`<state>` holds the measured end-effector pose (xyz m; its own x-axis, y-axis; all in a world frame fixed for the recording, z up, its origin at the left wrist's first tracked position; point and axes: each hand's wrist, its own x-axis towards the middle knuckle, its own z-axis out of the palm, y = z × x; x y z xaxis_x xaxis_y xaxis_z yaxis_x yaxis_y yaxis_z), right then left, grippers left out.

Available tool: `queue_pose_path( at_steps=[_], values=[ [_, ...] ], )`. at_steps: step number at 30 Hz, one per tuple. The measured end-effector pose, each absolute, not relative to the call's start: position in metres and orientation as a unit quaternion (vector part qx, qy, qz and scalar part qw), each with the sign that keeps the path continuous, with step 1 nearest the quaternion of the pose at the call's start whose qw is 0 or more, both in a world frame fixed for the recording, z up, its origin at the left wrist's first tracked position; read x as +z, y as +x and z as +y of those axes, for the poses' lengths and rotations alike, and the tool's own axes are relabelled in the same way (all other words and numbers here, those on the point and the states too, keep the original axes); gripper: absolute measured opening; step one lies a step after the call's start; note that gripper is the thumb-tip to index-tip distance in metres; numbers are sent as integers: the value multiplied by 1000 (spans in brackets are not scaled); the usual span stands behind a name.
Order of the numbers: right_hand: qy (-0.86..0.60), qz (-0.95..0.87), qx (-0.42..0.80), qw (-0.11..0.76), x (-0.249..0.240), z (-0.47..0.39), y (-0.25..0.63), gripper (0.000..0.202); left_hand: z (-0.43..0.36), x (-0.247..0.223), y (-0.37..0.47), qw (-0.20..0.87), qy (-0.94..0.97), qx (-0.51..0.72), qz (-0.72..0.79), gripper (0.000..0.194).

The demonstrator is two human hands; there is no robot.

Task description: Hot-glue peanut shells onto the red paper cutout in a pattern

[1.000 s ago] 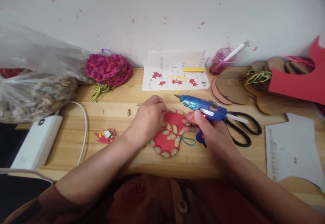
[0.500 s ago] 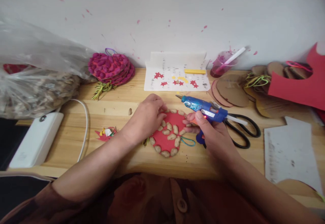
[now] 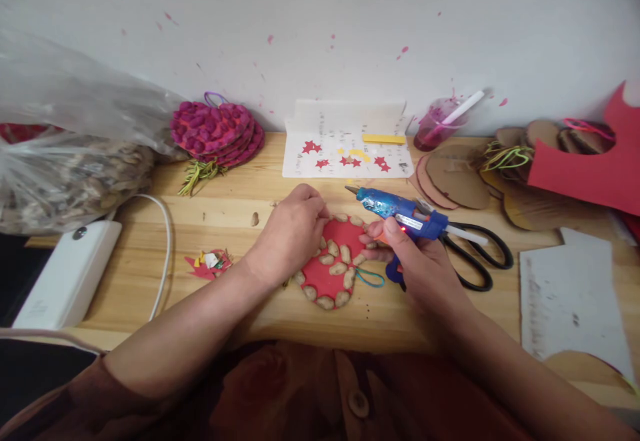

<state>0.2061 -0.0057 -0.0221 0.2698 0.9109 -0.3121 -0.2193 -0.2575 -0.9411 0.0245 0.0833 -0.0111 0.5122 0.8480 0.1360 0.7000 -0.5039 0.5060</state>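
Note:
A red heart-shaped card (image 3: 320,284) lies on the wooden table, edged with peanuts (image 3: 325,302) and bearing a few more across its middle. A teal cord loop (image 3: 370,277) sticks out at its right. My left hand (image 3: 296,227) is over the heart's upper left edge, fingers curled down and pressed together; whatever is in them is hidden. Held in my right hand (image 3: 425,264) is a blue hot glue gun (image 3: 395,209), its nozzle pointing left above the heart and a white glue stick out the back. Some right fingertips touch the heart's right edge.
Black-handled scissors (image 3: 480,254) lie beyond the glue gun. Around are a bag of peanuts (image 3: 75,181), a white power bank (image 3: 70,274), pink-purple peanut crafts (image 3: 215,131), paper with red stars (image 3: 347,169), a paint cup (image 3: 435,127), cardboard shapes (image 3: 457,174) and paper scraps (image 3: 213,264).
My left hand has shifted slightly, covering a little more of the heart's left side. My right hand and the glue gun have hardly moved.

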Motion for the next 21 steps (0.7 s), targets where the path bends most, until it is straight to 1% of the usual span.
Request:
queue_pose_path(
  at_steps=[10, 15, 18, 21],
  values=[
    [-595, -289, 526, 535, -21, -5, 205, 35, 82, -12, 26, 189, 852, 184, 452, 17],
    [-591, -284, 524, 543, -22, -4, 205, 34, 86, -7, 22, 225, 839, 165, 467, 13],
    [-590, -282, 523, 546, -23, -5, 205, 34, 90, -4, 18, 250, 829, 170, 470, 16],
    [-593, -281, 521, 546, -24, -5, 204, 35, 91, -4, 17, 251, 837, 172, 454, 19]
  ],
)
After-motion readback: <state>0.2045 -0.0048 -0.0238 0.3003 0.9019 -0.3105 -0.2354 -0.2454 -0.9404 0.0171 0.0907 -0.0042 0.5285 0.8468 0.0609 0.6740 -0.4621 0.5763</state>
